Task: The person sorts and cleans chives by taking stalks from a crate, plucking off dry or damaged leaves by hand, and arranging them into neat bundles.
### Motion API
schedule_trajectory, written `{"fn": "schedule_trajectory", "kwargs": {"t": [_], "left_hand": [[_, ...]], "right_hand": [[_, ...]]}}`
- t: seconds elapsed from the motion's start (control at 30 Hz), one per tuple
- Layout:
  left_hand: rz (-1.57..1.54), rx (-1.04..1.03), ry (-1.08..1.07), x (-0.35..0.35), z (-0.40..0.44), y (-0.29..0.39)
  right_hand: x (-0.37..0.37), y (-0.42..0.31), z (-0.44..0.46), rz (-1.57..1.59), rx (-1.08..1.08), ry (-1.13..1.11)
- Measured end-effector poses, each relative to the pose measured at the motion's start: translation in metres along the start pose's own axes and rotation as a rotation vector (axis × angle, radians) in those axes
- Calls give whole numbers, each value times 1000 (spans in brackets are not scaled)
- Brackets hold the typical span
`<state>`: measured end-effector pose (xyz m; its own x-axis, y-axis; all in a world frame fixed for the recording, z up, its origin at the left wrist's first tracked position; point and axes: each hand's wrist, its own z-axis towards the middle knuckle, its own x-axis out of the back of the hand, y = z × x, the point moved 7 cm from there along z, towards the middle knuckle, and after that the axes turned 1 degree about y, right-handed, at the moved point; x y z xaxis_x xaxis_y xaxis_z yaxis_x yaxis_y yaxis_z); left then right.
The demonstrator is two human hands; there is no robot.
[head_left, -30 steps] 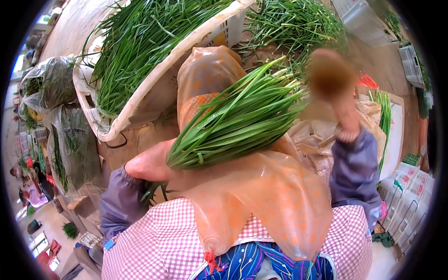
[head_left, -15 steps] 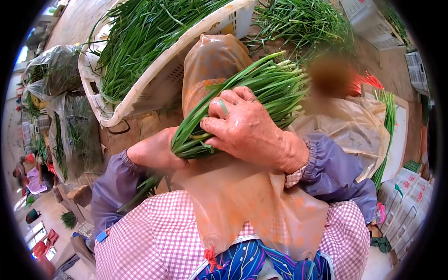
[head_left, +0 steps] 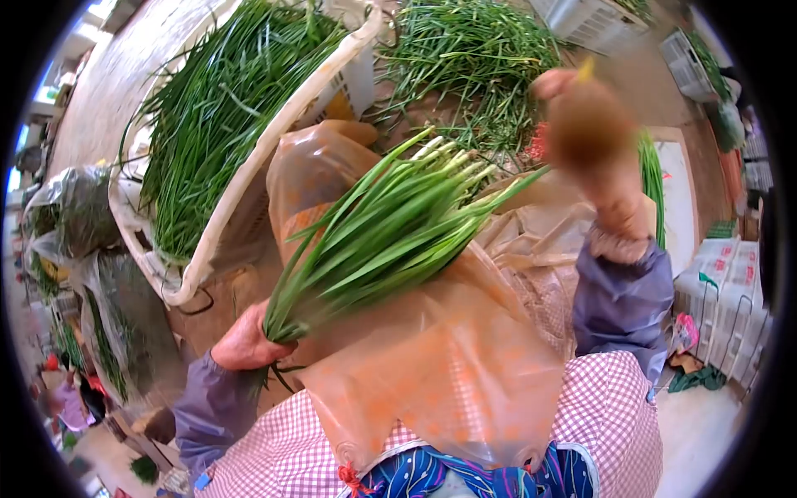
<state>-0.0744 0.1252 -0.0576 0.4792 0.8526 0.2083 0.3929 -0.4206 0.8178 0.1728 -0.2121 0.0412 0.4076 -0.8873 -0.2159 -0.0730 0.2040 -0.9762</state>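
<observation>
My left hand [head_left: 242, 339] is closed around the leafy end of a bunch of garlic chives [head_left: 390, 228]. The bunch slants up to the right over my lap, its pale stem ends fanned out at the far side. Away to the right, my right hand [head_left: 621, 203] is raised and apart from the bunch. A round brown blur covers most of its fingers; one fingertip shows at the left, and a small yellow bit shows above. Under the bunch, a translucent plastic apron [head_left: 432, 349] covers my lap.
At the upper left stands a white crate [head_left: 237, 187] heaped with long chives. More chives [head_left: 473, 62] lie piled on the ground ahead. White baskets [head_left: 722, 319] are stacked at right, beside a pale board [head_left: 674, 187] with green stalks. Clear plastic bags [head_left: 133, 307] of greens stand at left.
My right hand has let go of the chives and moved up and right. My left hand has shifted left and down, still holding the bunch, which is now spread out. The view has turned slightly.
</observation>
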Motion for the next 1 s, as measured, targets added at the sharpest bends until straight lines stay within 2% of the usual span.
{"fn": "schedule_trajectory", "kwargs": {"t": [0.03, 0.1, 0.13, 0.17, 0.23, 0.27, 0.3, 0.33, 0.4, 0.47, 0.53, 0.67, 0.73, 0.87, 0.93, 1.0], "left_hand": [[-57, 20, 9, -3, 2, 19], [-97, 71, -7, -5, 3, 20], [-144, 134, -15, -7, 2, 17], [-184, 134, 25, -9, 2, 23], [-184, 143, 10, -9, 1, 21], [-189, 156, -2, -10, 1, 19], [-124, 64, 34, -9, 3, 23], [-119, 70, 29, -9, 4, 25], [-50, 158, -1, -10, 3, 25], [-102, 156, -11, -12, 3, 22], [-160, 144, -15, -12, 5, 19], [-178, 141, 7, -15, 7, 5], [-154, 100, 42, -12, 9, 2], [-125, 100, 3, -10, 10, 8], [-215, 122, 16, -11, 7, -3], [-209, 98, 24, -11, 7, -5]], "right_hand": [[28, -8, 5, 176, 3, 76], [89, -40, 7, -121, 194, 445], [128, -36, 12, -124, 196, 454], [129, -60, 12, -864, 447, 532], [140, -41, 9, -1252, 254, 544], [111, -28, 6, -1192, 348, 478], [84, -14, 1, -1128, 434, 413], [52, -8, 1, -1310, 285, 308], [14, 18, 5, -1023, 183, 84], [0, 65, 5, -1049, -49, -191], [-13, 70, -2, -1077, 265, -205], [-24, 90, -6, -1046, 275, -260], [-28, 106, -1, -723, 89, -375], [-21, 124, 5, -830, 172, -282], [-9, 114, 8, -785, 145, -229], [14, 105, 19, -1289, 111, -117]]}}
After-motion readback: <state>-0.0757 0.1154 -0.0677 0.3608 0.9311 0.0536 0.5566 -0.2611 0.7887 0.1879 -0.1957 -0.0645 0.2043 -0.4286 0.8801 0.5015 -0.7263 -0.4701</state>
